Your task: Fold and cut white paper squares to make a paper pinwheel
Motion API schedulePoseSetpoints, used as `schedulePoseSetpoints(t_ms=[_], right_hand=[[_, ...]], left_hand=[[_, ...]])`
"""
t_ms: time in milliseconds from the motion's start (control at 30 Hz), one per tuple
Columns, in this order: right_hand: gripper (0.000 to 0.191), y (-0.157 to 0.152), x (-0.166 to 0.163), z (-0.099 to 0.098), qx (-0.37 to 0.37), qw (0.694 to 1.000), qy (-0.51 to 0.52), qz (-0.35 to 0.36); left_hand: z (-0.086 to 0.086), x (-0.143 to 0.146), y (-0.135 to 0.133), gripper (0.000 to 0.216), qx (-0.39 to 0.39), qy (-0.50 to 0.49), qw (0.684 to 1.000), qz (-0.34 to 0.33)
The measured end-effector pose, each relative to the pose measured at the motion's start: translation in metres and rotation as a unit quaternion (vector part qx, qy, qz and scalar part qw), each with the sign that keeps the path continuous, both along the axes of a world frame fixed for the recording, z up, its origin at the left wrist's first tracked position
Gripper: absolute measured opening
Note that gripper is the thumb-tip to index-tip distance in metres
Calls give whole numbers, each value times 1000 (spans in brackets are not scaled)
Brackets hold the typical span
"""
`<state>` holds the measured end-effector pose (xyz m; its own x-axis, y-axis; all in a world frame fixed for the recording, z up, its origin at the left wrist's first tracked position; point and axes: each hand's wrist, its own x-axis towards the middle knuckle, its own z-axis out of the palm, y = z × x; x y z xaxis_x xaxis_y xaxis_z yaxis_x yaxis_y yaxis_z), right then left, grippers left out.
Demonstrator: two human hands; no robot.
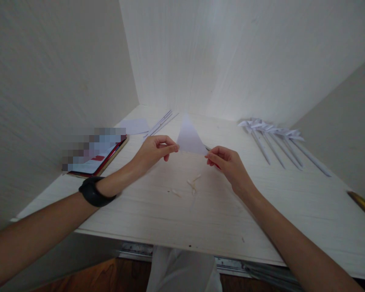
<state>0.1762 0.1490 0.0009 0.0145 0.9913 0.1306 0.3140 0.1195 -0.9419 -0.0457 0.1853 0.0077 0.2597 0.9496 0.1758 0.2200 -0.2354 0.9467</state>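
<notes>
Holding a white paper triangle up just above a pale wooden desk, a person pinches its two lower corners: the left hand has thumb and forefinger closed on the left corner, and the right hand is closed on the right corner, with the point of the triangle facing away. A black band sits on the left wrist. A speck of red shows under the right fingers; what it is cannot be told. Judging by the desk, the work looks partly done. Several folded paper shapes on thin rolled-paper sticks lie side by side to the right, apparently complete, while the piece in hand is only a flat folded triangle with no stick. At the back left, a few bare rolled sticks and a flat sheet lie unused, so more pieces seem to remain. Small paper scraps lie on the desk below the hands. A screen device in a red case rests to the left, its display pixelated. A yellow object pokes in at the right edge. No brand, label or writing can be read anywhere.
</notes>
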Motion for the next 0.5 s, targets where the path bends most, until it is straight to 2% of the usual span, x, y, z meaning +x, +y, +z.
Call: schedulePoseSetpoints(t_ms=[267, 500], right_hand=[[21, 0, -1, -1, 18, 999, 6, 29], [19, 3, -1, -6, 30, 998, 22, 45]], left_hand=[[-6, 2, 2, 15, -22, 28, 996, -85], [-7, 3, 1, 16, -24, 49, 994, -98]])
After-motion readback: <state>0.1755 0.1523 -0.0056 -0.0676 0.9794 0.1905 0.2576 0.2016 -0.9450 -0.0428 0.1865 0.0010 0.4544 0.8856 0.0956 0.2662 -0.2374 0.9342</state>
